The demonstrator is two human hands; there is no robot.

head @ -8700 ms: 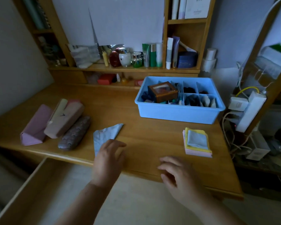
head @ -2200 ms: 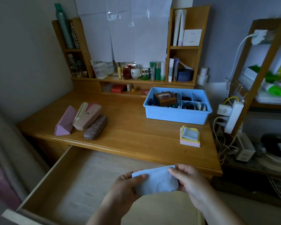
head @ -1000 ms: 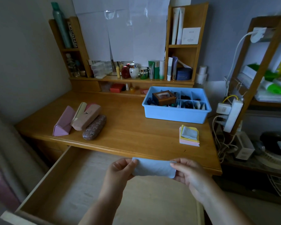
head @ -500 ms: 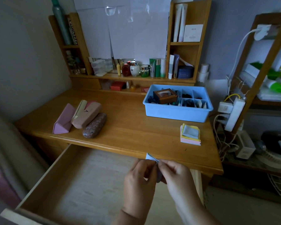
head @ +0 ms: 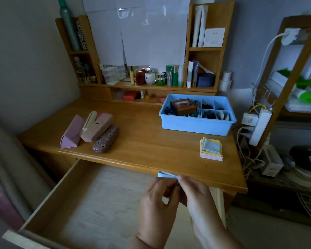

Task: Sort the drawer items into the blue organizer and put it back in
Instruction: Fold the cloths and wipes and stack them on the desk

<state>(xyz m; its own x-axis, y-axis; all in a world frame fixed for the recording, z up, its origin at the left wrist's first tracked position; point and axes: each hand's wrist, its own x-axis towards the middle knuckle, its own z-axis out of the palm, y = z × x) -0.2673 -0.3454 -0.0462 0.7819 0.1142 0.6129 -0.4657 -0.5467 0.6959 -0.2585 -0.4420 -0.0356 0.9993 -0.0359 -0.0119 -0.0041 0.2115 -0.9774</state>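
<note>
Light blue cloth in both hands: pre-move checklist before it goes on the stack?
1. Light blue cloth pinched by left hand and right hand: ok.
2. Fold finished and square: cannot tell, hands hide it.
3. Stack of folded cloths on the wooden desk uncovered: ok.
4. Path to stack free: ok.
5. Blue plastic organizer back in open wooden drawer: not ok, on desk.

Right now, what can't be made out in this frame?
Head view only:
- Light blue cloth: mostly hidden between left hand and right hand.
- Blue organizer rear compartments: contents too small and dark.
- Card on the shelf: print too small.
</note>
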